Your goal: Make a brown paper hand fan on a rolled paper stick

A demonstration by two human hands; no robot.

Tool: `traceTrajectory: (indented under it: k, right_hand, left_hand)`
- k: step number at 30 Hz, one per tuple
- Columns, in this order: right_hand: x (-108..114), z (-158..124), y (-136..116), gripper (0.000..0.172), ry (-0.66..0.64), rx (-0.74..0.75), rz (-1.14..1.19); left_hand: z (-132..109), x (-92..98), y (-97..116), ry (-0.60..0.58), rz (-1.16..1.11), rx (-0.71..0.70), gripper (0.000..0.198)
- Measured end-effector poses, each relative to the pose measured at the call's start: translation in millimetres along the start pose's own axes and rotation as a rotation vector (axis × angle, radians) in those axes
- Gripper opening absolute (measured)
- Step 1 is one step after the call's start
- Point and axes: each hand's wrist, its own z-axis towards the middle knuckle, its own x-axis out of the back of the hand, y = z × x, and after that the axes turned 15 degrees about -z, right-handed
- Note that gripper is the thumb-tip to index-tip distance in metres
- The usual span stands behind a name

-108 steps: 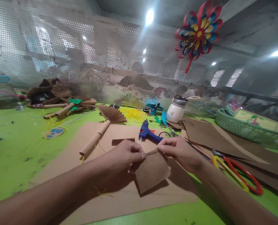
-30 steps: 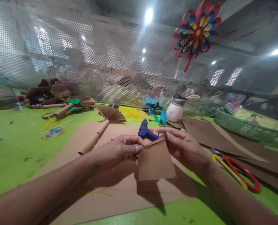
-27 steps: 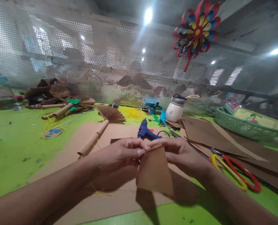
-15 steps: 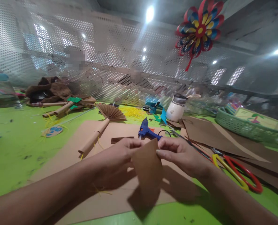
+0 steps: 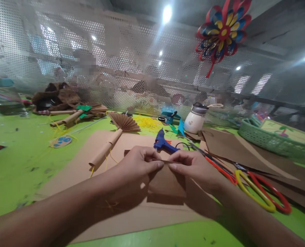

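Observation:
My left hand (image 5: 138, 166) and my right hand (image 5: 193, 168) pinch the top edge of a small brown paper piece (image 5: 167, 180) between thumbs and forefingers, a narrow strip folded along that edge. The piece hangs low over a large brown paper sheet (image 5: 90, 171) on the green table (image 5: 18, 164). Just beyond my hands lie a blue glue gun (image 5: 162, 144) and a short pleated brown strip (image 5: 126, 152), mostly hidden by my left hand.
A pleated paper fan on a rolled handle (image 5: 113, 137) lies left of the glue gun. Red and yellow scissors (image 5: 255, 190) rest at right on brown sheets (image 5: 234, 147). A white jar (image 5: 195, 120), a green basket (image 5: 273, 142) and a hanging paper flower (image 5: 223, 32) are beyond.
The paper piece was turned over and lifted upright between my hands, then lowered again. Both hands now pinch its top edge close together, nearer the sheet.

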Motion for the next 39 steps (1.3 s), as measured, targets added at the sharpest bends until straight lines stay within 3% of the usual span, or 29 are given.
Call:
traceTrajectory:
  k: [5,14,20,30,39]
  right_hand:
    - [1,1,3,0.016,0.095,-0.025,0.193]
    - [-8,0,0,0.014,0.146,-0.060,0.458]
    - [-10,-2,0,0.015,0.131,-0.056,0.488]
    - [-19,-5,-7,0.015,0.176,-0.064,0.508]
    - [-13,-4,-11,0.012,0.171,-0.103,0.479]
  left_hand:
    - [0,3.2,6,0.026,-0.163,-0.042,0.016]
    - [-7,-0.1,10,0.066,-0.292,-0.023,0.014]
    - [-9,-2.4,9,0.070,-0.354,-0.005,0.020]
    - [-9,-5.7,7,0.064,-0.394,-0.010,0.013]
    - [-10,-6.1,8,0.069,-0.398,-0.031,0.009]
